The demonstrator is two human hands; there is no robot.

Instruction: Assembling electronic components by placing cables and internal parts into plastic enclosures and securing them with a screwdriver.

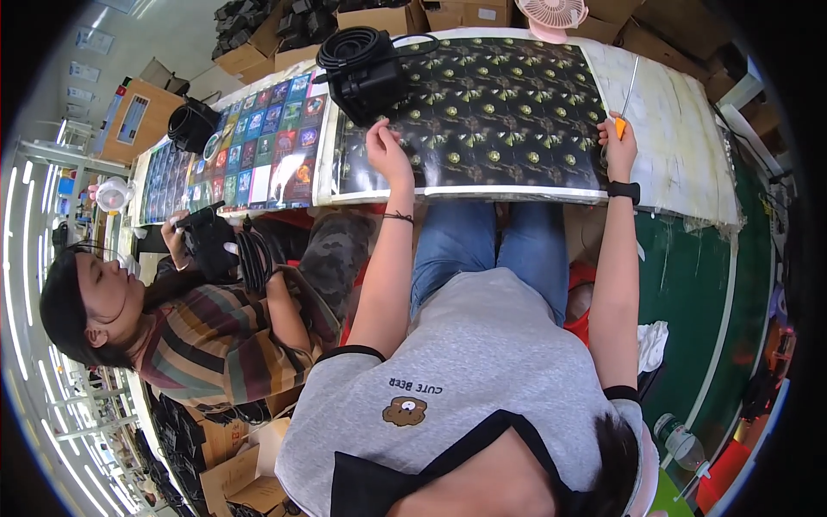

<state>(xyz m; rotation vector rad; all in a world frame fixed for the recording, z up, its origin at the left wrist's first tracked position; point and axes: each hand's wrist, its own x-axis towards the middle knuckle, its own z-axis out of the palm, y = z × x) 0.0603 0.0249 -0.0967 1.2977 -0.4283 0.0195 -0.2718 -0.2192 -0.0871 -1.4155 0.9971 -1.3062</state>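
My left hand (389,158) is beside the lower edge of a black boxy device (366,90) with a thick black cable coiled on top. Its fingers are curled together, and I cannot make out whether anything small is between them. Over at the right side of the table, my right hand (618,148) is closed around a screwdriver (620,127) with an orange handle. The long thin shaft points away from me, toward the far edge.
A dark patterned sheet (500,112) covers the table's middle. Left of it lies a colourful card-printed sheet (258,142) with another black device (193,125). A pink fan (552,19) stands at the far edge. At my left, a co-worker (224,336) holds a similar device (211,243).
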